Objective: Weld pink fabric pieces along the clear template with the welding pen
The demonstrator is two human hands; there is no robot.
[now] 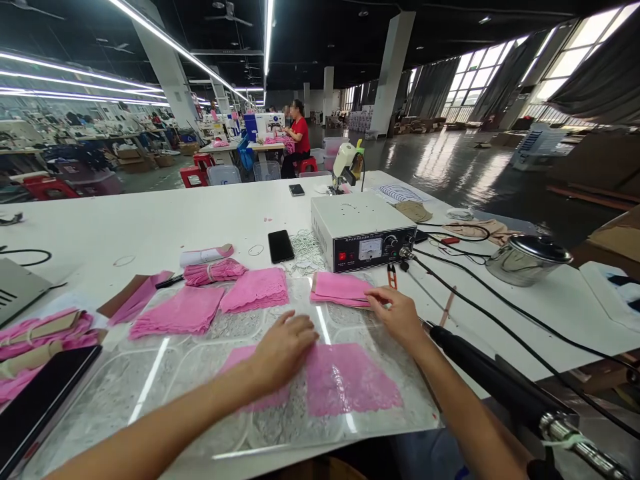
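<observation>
My right hand [397, 315] pinches the right edge of a folded-looking pink fabric stack [343, 288], which lies in front of the grey control box. Over the glossy clear-topped work mat [280, 427], my left hand [287, 350] hovers or rests with fingers stretched forward; contact is hard to tell. Below its fingertips lies a flat pink lace-edged piece [350, 380]. Another pink piece [270, 400] is partly hidden under my left wrist. Behind my left hand sit two neat piles of pink pieces, one nearer the middle [256, 291] and one farther left [177, 311].
The grey control box [373, 247] stands at the back, its cables running right. A black handheld tool [480, 360] lies beside my right forearm. A phone [281, 247], orange snips [392, 276], tied pink bundle [215, 271] and lidded metal canister [527, 260] are around. Someone in red [299, 133] sits farther back.
</observation>
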